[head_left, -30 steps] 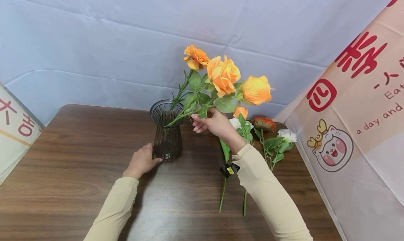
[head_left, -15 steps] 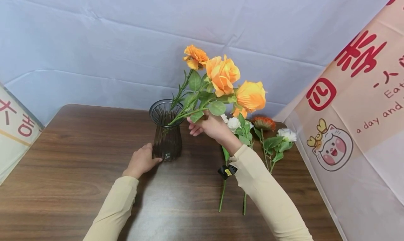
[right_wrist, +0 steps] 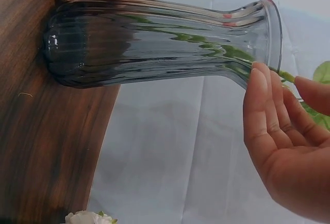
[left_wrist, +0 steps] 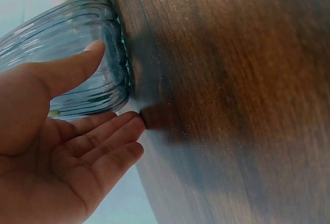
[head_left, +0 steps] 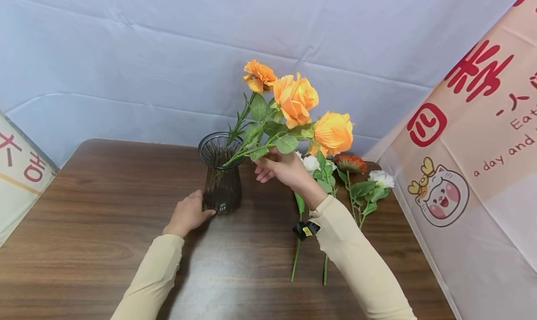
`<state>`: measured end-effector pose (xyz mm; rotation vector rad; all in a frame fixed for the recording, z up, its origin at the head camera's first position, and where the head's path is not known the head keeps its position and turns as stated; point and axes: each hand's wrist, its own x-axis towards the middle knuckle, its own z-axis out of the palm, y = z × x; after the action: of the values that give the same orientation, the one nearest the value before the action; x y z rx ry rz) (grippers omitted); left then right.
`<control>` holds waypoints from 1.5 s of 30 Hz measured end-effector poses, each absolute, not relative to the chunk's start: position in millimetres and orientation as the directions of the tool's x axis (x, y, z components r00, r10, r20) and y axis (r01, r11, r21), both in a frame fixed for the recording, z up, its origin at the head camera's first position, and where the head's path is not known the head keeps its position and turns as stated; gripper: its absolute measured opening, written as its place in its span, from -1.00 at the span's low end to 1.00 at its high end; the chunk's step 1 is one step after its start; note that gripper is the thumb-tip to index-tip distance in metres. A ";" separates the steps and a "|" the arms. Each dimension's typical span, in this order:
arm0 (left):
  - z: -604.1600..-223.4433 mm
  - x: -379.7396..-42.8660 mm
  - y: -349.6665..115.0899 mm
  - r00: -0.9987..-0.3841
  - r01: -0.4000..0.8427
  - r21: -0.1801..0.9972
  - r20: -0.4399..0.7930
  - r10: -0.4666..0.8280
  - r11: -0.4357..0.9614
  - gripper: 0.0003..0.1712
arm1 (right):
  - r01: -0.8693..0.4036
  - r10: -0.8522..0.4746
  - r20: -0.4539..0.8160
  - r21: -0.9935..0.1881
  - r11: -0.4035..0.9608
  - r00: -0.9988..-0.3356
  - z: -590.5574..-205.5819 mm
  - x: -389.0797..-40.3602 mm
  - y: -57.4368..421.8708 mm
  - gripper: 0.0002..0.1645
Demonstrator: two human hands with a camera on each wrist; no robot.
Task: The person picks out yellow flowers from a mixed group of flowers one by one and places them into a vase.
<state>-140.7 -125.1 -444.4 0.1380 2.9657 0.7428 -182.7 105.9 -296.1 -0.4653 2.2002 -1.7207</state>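
A smoky, ribbed glass vase (head_left: 223, 189) stands upright on the wooden table. My left hand (head_left: 189, 214) holds its base from the left, thumb (left_wrist: 77, 69) across the glass and fingers on the other side. Beside the vase's rim, my right hand (head_left: 285, 168) pinches the green stem of an orange rose (head_left: 295, 101) between thumb and fingers. The stem leans right, its lower end inside the glass, as the right wrist view shows through the wall. A second orange rose (head_left: 333, 132) hangs lower, over the right hand. An orange ruffled flower (head_left: 259, 76) also leans from the vase.
On the table (head_left: 100, 208), right of the vase, lie white flowers (head_left: 311, 164), a rust-orange flower (head_left: 351, 163) and a white rose (head_left: 382, 179), stems toward the front. A pale cloth backdrop (head_left: 168, 78) rises behind; a printed banner (head_left: 470, 171) flanks the right edge.
The lower orange rose has dropped and shifted left, covering the small orange bloom beneath it. My right hand has moved slightly lower. The left hand and vase stay put.
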 end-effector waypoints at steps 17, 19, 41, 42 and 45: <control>-447.4 -141.8 -126.1 -0.993 0.070 0.475 -0.053 0.108 0.877 -0.45 | -0.040 -0.360 -0.057 -0.965 0.258 -0.931 -295.4 -174.7 126.6 -0.82; -447.4 -141.6 -126.2 -0.993 0.068 0.474 -0.057 0.108 0.878 -0.45 | -0.017 -0.343 -0.079 -0.963 0.267 -0.936 -294.5 -173.5 131.2 -0.80; -447.5 -141.5 -126.2 -0.993 0.070 0.479 -0.053 0.109 0.875 -0.44 | -0.042 -0.280 -0.078 -0.916 0.399 -0.957 -308.6 -175.5 194.4 -0.77; -447.3 -141.5 -126.1 -0.993 0.069 0.480 -0.054 0.108 0.875 -0.44 | -0.029 -0.268 -0.087 -0.916 0.401 -0.959 -309.5 -175.2 196.3 -0.77; -447.0 -141.4 -125.9 -0.992 0.068 0.482 -0.058 0.109 0.873 -0.44 | -0.004 -0.250 -0.108 -0.913 0.409 -0.962 -311.9 -174.2 203.8 -0.76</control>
<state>-141.4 -125.9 -447.0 0.1400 2.9600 0.7573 -174.2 203.8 -311.9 -0.2238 2.4373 -1.5782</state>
